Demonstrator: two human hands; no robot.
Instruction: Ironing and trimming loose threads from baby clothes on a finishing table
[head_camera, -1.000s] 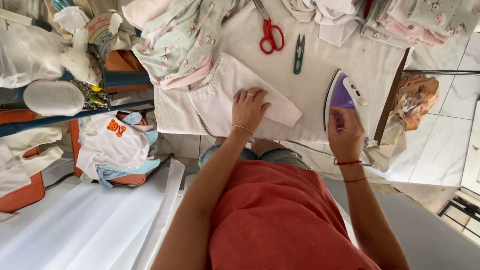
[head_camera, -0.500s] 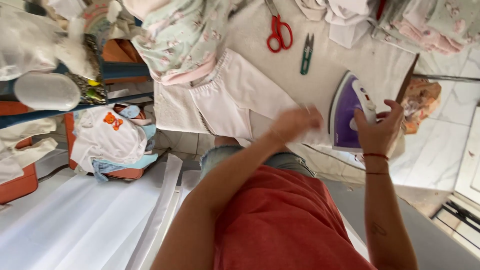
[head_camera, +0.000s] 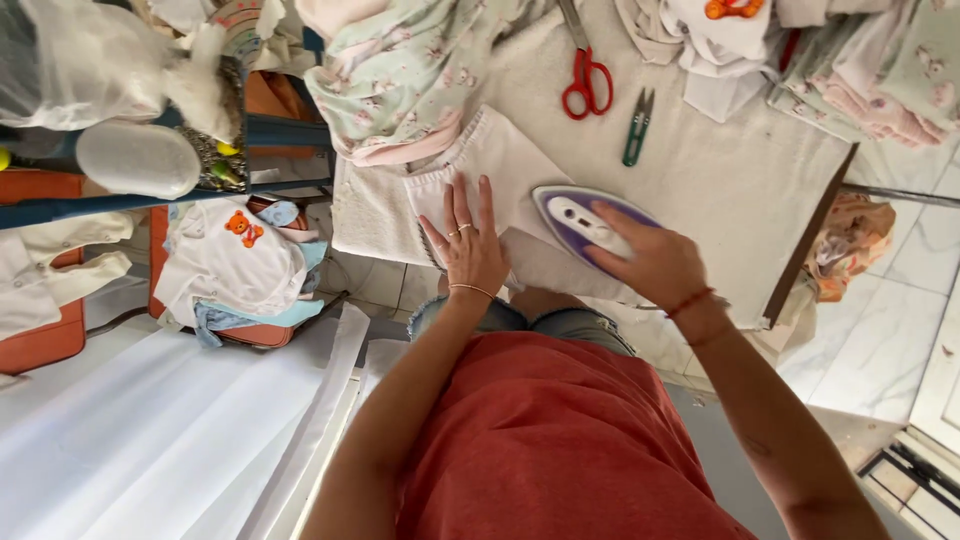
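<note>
A small white garment (head_camera: 500, 165) lies flat on the cloth-covered ironing table (head_camera: 740, 190). My left hand (head_camera: 468, 245) presses flat on its near edge, fingers spread, rings on two fingers. My right hand (head_camera: 648, 262) grips the handle of a purple and white iron (head_camera: 575, 222), which rests sole-down on the garment's right part, just beside my left hand.
Red-handled scissors (head_camera: 586, 80) and green thread snips (head_camera: 636, 128) lie farther back on the table. A floral fabric pile (head_camera: 405, 75) lies at the back left, more folded clothes (head_camera: 870, 70) at the back right. White baby clothes fill an orange bin (head_camera: 235, 270) at the left.
My right hand took the iron from its upright stand at the table's right end and set it on the garment. My left hand lifted briefly, then pressed the garment again.
</note>
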